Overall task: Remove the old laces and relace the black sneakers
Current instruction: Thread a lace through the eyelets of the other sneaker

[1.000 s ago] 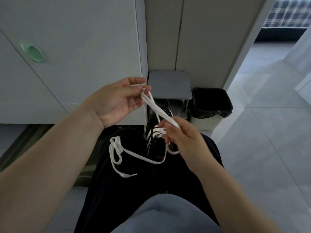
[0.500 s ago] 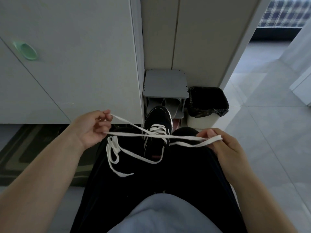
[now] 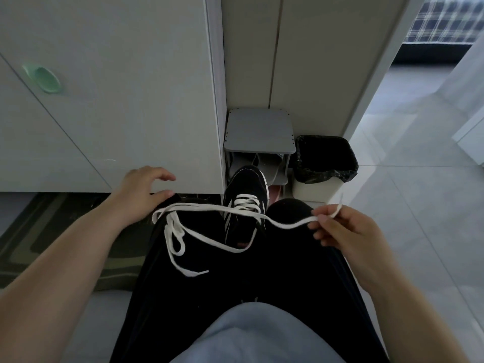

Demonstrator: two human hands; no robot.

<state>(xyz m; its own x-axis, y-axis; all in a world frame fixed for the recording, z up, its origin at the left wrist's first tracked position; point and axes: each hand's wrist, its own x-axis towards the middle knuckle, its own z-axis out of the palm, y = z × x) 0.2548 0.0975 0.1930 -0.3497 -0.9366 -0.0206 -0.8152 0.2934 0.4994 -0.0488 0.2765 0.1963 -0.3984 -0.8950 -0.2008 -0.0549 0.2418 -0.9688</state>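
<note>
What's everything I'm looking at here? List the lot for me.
black sneaker: one, black with white stripes, between the knees
white lace: one or two, cannot tell; white, through the sneaker, draped over the left thigh
shelf unit: one, grey, against the wall
bin: one, white with black liner, right of the shelf unit
cabinet: one, white, at left
handle: one, green, on the cabinet
rug: one, dark green, floor at left
trousers: black
left hand: open, holds nothing
right hand: pinches the lace
</note>
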